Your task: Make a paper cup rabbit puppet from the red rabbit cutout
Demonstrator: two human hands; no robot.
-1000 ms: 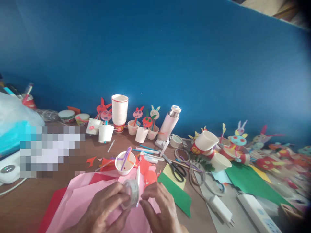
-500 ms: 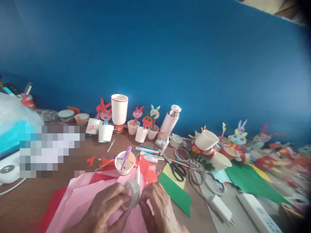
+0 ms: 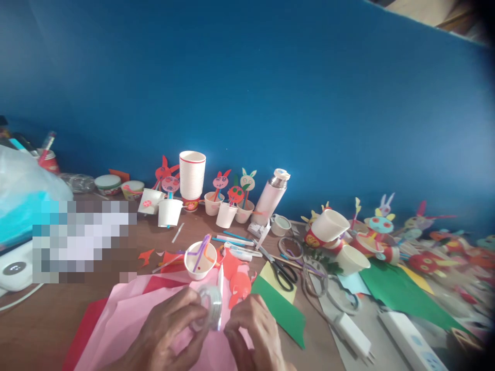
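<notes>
Tape roll (image 3: 211,308): held on edge over the pink paper (image 3: 131,309), in the left hand (image 3: 166,327) and just left of the right hand (image 3: 255,330); pale, partly see-through, a little blurred; cannot tell whether touching the paper below.
Left fingers: clamped with the thumb on the left side of the roll, right-hand rim exposed.
Right fingers: just beside that rim, curled in close to the thumb; cannot tell whether fully met or pinching a clear strip of tape.
Roll handling: likely light, stiff and hard to damage; probably smooth on the flat sides, tacky on any loose strip, apt to roll if dropped.
Roll hold: best across the flat sides or through the middle, outer rim free to turn.
White cup (image 3: 198,274): upright just beyond the roll, purple straw (image 3: 202,247) and orange straw (image 3: 211,251) inside; probably very light, easily tipped or dented; best taken gently around the wall.
Pink paper: spread beneath both hands, a red sheet (image 3: 83,322) showing at the left edge; seemingly thin, easily creased; best lifted by a border.
Scissors (image 3: 285,276): black-handled, lying partly on yellow paper (image 3: 267,274), near green paper (image 3: 279,310); stiff, best taken by the handles.
Table (image 3: 34,330): brown, crowded toward the wall with paper-cup figures (image 3: 170,211) and a leaning flask (image 3: 270,198).
</notes>
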